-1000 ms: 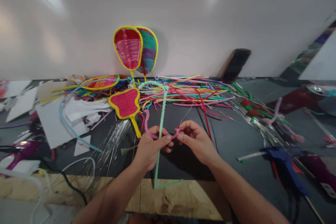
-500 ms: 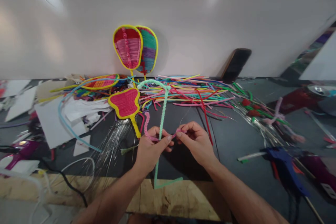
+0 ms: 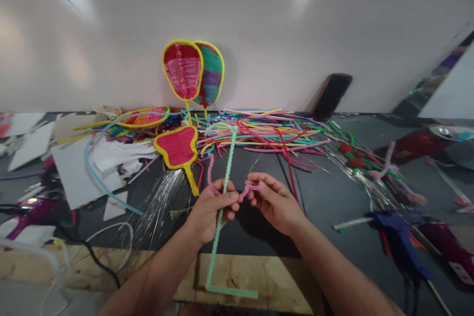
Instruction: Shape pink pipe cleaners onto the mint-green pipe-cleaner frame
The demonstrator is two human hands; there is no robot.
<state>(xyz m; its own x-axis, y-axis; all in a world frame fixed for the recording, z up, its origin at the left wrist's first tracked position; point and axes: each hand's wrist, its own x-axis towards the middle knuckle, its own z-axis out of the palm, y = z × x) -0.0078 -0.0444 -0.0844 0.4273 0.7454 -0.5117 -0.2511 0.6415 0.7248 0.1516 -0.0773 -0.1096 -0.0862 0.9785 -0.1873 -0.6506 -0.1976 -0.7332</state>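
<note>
Between finger and thumb, my left hand (image 3: 213, 207) pinches a mint-green pipe cleaner (image 3: 228, 165) together with a twisted pink pipe cleaner (image 3: 210, 174). The green one runs upright past my fingers, curves over at the top and bends sharply right at its lower end. My right hand (image 3: 276, 202) grips the other end of the pink pipe cleaner, which shows a small kink between the two hands. Left of my hands lies a pink fan shape with a yellow rim and handle (image 3: 177, 147).
Two more yellow-rimmed fans (image 3: 184, 71) lean on the white wall. Loose pipe cleaners (image 3: 266, 128) lie in a heap at the back. A phone (image 3: 331, 96) stands against the wall. On the right are a blue glue gun (image 3: 402, 242) and a red can (image 3: 425, 145); white card (image 3: 83, 177) lies left.
The green pipe cleaner has tilted, its lower bend now nearer me. My right fingers have opened out somewhat, and more of the pink pipe cleaner shows between my hands.
</note>
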